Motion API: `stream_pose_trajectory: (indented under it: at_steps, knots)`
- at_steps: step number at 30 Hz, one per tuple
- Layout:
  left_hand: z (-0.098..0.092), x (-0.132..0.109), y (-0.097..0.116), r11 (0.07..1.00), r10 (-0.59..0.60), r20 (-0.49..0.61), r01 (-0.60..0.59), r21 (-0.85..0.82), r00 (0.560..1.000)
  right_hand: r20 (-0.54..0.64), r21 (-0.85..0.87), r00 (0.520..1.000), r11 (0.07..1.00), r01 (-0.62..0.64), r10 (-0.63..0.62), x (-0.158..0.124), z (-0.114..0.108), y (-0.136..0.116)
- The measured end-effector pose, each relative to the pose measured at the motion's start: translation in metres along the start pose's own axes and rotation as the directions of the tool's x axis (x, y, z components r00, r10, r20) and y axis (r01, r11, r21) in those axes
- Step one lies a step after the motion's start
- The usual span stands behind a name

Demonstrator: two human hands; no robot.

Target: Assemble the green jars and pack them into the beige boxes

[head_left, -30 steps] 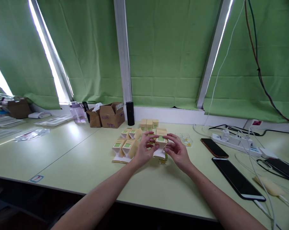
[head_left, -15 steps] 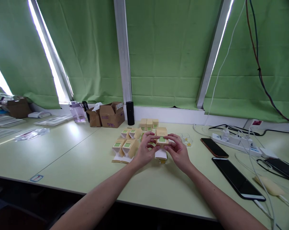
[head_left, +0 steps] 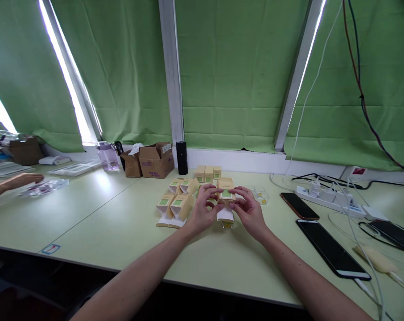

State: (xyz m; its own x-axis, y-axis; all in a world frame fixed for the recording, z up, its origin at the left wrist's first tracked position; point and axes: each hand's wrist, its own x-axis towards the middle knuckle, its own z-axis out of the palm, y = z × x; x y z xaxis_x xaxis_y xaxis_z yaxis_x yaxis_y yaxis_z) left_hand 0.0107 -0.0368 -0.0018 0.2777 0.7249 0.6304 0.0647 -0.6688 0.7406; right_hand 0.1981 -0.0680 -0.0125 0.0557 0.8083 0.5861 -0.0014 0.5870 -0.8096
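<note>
Between my two hands is a small kraft paper box (head_left: 226,183) with a green square on it, its white inner flap hanging down toward me. My left hand (head_left: 206,207) grips the box's left side with thumb and fingertips. On the right side my right hand (head_left: 248,209) pinches it the same way. A small clear piece with yellow in it (head_left: 227,225) shows just under the flap. To the left stand several open kraft boxes (head_left: 175,203) with green squares. Behind them is a row of closed boxes (head_left: 208,173).
Clear round cases (head_left: 262,196) lie right of my hands. Further right are two phones (head_left: 332,249) (head_left: 299,206), a power strip (head_left: 329,200) and loose cables. A cardboard carton (head_left: 156,160) and black cylinder (head_left: 181,158) stand at the back. Another person's hand (head_left: 24,180) is over a plastic bag (head_left: 44,187) at far left.
Another person's hand has come into view at the far left, above the plastic bag. My hands and the box between them have hardly moved.
</note>
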Motion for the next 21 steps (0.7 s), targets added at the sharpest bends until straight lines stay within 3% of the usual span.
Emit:
stream_pose_trajectory:
  at_steps: [10, 14, 21]
  knots:
    - [-0.010, -0.002, -0.001, 0.989, 0.076, 0.174, -0.052, -0.136, 0.982, -0.019, 0.039, 1.000, 0.999, -0.013, 0.014, 0.002, -0.002, -0.004]
    - [-0.011, -0.001, -0.003, 0.993, 0.085, 0.240, -0.062, -0.102, 0.967, -0.032, 0.055, 0.999, 0.998, -0.010, 0.012, 0.003, -0.002, -0.006]
    - [-0.011, -0.002, 0.000, 0.992, 0.060, 0.253, -0.031, -0.118, 0.966, -0.056, 0.036, 0.998, 0.999, -0.008, 0.010, 0.002, -0.001, -0.007]
